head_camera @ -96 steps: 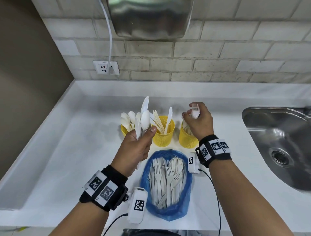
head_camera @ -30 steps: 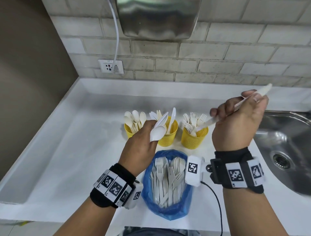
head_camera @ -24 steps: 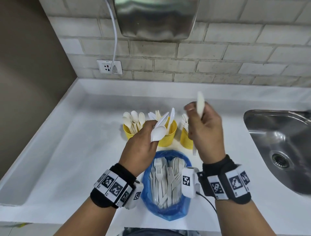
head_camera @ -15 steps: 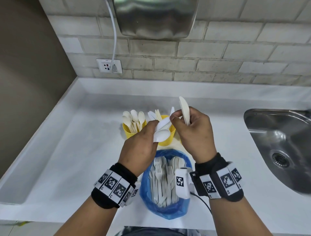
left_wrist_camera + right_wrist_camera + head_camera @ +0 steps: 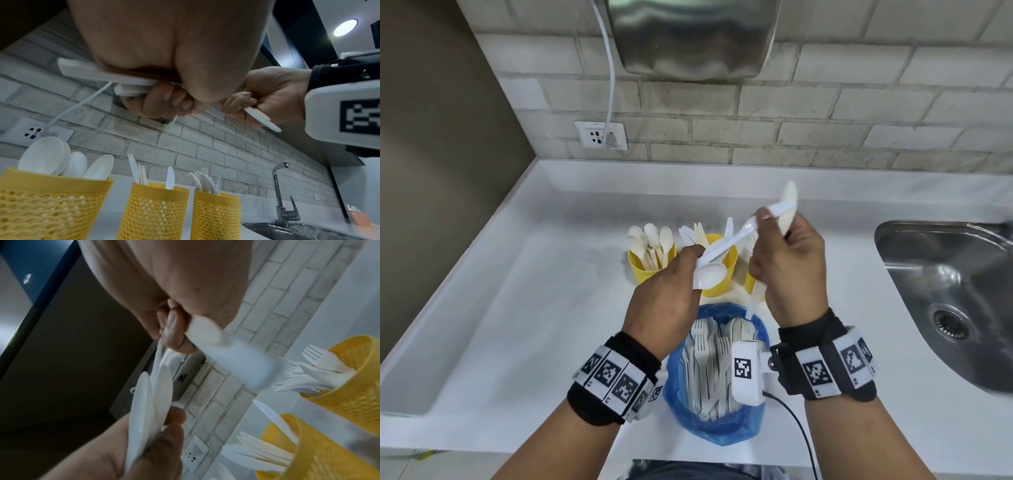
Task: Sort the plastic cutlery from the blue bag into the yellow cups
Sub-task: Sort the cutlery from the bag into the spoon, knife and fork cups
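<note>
My left hand (image 5: 697, 260) grips two white spoons (image 5: 709, 275) by their bowl ends, with the handles pointing up and to the right. My right hand (image 5: 763, 222) pinches the far end of one handle and also holds a cream spoon (image 5: 789, 205) upright in its fist. Both hands hover over three yellow mesh cups: spoons in the left cup (image 5: 650, 267), knives in the middle cup (image 5: 717, 291), forks in the right cup (image 5: 216, 211). In the head view my right hand mostly hides the right cup. The blue bag (image 5: 719, 428) lies open below my wrists, with forks and spoons inside.
A steel sink (image 5: 945, 291) is sunk into the white counter (image 5: 534, 308) at the right, with a tap (image 5: 281, 191) behind it. On the brick wall are a socket (image 5: 601, 135) with a white cable and a steel dryer (image 5: 691, 37) overhead.
My right hand swung in from the right with its spoon and met my left hand. It now pinches a handle from the left hand's bunch, stretched up and right.
</note>
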### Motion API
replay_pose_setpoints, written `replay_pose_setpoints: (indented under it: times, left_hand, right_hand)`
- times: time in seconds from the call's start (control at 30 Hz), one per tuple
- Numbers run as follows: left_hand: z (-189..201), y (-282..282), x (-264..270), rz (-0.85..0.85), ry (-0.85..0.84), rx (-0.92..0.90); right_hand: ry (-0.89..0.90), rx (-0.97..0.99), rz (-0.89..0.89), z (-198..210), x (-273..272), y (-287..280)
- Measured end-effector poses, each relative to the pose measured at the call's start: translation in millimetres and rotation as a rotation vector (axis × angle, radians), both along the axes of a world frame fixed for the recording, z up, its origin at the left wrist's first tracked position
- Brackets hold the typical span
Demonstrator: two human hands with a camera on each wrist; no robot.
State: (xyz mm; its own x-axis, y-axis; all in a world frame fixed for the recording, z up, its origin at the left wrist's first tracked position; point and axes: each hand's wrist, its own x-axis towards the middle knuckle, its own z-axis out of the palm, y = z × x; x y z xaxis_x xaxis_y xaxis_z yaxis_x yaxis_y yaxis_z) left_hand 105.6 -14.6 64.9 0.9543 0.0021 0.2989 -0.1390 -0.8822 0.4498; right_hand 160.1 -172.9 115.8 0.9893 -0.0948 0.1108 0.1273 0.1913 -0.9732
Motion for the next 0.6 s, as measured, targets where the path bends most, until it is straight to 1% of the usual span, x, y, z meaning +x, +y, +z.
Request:
replay_pose_setpoints:
  times: [0.1,0.13,0.17,0.23,0.3,0.33,0.4,0.43,0.5,0.53,0.6]
  left_hand:
    - [-1,2,0,0.004,0.006,-0.027]
    - [-2,3,-1,-0.001,0.002,-0.037]
    - [-2,3,-1,-0.005,-0.002,-0.043]
    - [-2,2,-1,-0.007,-0.003,-0.049]
    - [-3,1,0,-0.003,-0.003,-0.052]
    - [-3,1,0,-0.001,-0.002,-0.055]
    - [-4,1,0,0.001,0.001,-0.064]
    - [-4,1,0,0.001,0.002,-0.070]
    - [-3,2,0,0.006,0.009,-0.083]
    - [-3,2,0,0.013,0.014,-0.089]
    - [-1,2,0,0.026,0.020,-0.097]
  right_hand:
    - [0.056,0.386,-0.140,9,10,-11]
    - [0.056,0.456,-0.205,12,12,-16]
    - [0.051,0.450,-0.280,13,14,-22]
    - [0.001,0.340,-0.410,13,17,-33]
    - [-0.129,0.363,-0.432,13,16,-37]
    - [-0.204,0.336,-0.424,13,14,-38]
    - [-0.330,0.224,-0.379,11,10,-35]
    - [-0.363,0.173,-0.341,8,7,-31]
    - [-0.355,0.048,-0.269,1,1,-22]
    - [-0.329,-0.046,-0.230,-3,-3,-17]
    - [-0.281,-0.231,-0.092,-11,-10,-8]
